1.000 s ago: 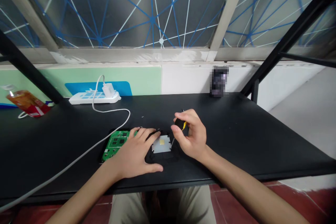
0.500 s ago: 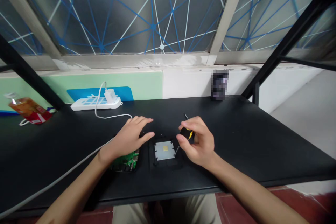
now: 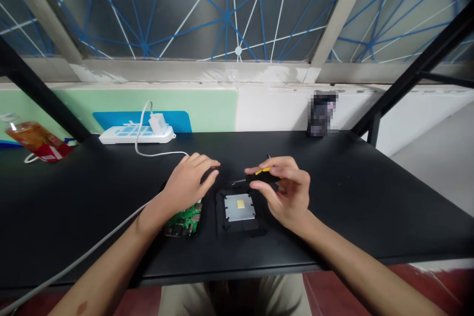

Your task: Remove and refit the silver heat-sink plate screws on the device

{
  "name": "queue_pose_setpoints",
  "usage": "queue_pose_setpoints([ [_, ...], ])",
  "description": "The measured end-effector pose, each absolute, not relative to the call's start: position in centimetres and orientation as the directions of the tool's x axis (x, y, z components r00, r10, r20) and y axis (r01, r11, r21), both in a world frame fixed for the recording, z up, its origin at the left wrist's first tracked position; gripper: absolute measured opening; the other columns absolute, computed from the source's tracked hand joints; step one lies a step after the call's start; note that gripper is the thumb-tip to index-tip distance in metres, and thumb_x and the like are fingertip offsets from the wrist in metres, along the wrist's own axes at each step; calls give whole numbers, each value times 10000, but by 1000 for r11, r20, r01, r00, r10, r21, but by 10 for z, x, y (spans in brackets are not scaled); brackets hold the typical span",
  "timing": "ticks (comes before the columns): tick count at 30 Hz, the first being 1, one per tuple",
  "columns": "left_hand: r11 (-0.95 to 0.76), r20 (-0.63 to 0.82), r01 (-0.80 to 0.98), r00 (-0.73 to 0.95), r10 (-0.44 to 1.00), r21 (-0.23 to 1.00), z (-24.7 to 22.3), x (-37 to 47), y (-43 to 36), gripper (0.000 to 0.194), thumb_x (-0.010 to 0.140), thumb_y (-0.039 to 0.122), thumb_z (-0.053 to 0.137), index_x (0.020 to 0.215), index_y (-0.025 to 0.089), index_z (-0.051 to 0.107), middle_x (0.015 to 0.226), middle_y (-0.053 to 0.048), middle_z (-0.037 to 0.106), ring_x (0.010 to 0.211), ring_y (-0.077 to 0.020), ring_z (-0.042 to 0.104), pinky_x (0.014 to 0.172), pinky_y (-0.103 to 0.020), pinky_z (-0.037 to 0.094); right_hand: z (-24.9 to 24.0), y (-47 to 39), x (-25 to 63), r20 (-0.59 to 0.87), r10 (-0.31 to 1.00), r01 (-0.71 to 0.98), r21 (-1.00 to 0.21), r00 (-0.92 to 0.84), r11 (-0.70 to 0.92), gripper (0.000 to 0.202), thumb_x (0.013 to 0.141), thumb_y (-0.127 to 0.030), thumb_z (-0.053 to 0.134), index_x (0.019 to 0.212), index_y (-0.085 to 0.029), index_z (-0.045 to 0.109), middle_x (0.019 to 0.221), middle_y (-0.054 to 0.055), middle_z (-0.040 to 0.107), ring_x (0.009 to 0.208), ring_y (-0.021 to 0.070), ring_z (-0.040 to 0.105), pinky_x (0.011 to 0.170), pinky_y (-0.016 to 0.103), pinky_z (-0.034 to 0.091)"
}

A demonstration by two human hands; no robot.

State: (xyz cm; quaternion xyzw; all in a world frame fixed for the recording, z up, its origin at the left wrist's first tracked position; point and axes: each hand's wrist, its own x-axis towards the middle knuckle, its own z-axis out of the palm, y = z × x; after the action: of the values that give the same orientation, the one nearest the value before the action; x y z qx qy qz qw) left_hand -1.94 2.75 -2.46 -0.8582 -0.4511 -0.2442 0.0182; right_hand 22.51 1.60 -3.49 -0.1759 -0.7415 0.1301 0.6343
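Note:
My right hand (image 3: 289, 187) is closed around a black and yellow screwdriver (image 3: 255, 176), whose thin shaft points left above a black frame (image 3: 220, 222). Within that frame lies a silver metal plate (image 3: 235, 212) with a small yellowish square pad (image 3: 240, 204) on it. My left hand (image 3: 192, 177), fingers apart and holding nothing, hovers left of the frame. Partly under the left wrist is a green circuit board (image 3: 188, 216) in a black case.
At the back left are a white power strip (image 3: 118, 135) with a plugged charger (image 3: 158, 123) and a tilted bottle (image 3: 37, 140). A white cable (image 3: 92, 244) crosses the left side. A blurred dark object (image 3: 321, 114) leans on the wall.
The screwdriver has swung from pointing down at the plate's right edge to lying nearly level, lifted away from it. The view has shifted slightly. My left hand has hardly changed.

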Motion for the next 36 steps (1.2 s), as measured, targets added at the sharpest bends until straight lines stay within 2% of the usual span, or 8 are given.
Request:
queue_pose_setpoints([
  [5, -593, 456, 793, 480, 750, 141, -24, -23, 28, 271, 1035, 327, 450, 1148, 193, 657, 1100, -67, 729, 1008, -256, 629, 861, -411, 442, -39, 20, 222, 877, 460, 59, -456, -142, 888, 483, 828, -26, 732, 1150, -291, 487, 1085, 2, 559, 901, 158, 752, 802, 419, 704],
  [14, -590, 483, 803, 485, 729, 84, -22, -28, 28, 250, 1032, 311, 472, 1139, 181, 657, 1073, -70, 733, 980, -262, 633, 858, -410, 434, -44, 23, 219, 859, 491, 100, -481, -145, 871, 470, 819, -49, 753, 1133, -284, 493, 1072, -1, 571, 898, 159, 758, 828, 408, 697],
  [20, -598, 488, 798, 495, 719, 73, -26, -28, 29, 247, 1024, 319, 492, 1143, 182, 658, 1080, -63, 736, 971, -255, 636, 832, -400, 430, -46, 23, 220, 838, 533, 132, -518, -122, 845, 461, 840, -106, 751, 1137, -318, 468, 1048, -3, 580, 920, 166, 747, 844, 414, 694],
  [36, -605, 506, 793, 494, 707, 72, -22, -28, 27, 227, 1024, 309, 511, 1145, 178, 651, 1075, -52, 737, 968, -251, 629, 840, -392, 413, -47, 23, 220, 821, 555, 100, -546, -135, 832, 501, 826, -51, 743, 1161, -328, 494, 1071, -7, 574, 933, 161, 750, 851, 411, 697],
])
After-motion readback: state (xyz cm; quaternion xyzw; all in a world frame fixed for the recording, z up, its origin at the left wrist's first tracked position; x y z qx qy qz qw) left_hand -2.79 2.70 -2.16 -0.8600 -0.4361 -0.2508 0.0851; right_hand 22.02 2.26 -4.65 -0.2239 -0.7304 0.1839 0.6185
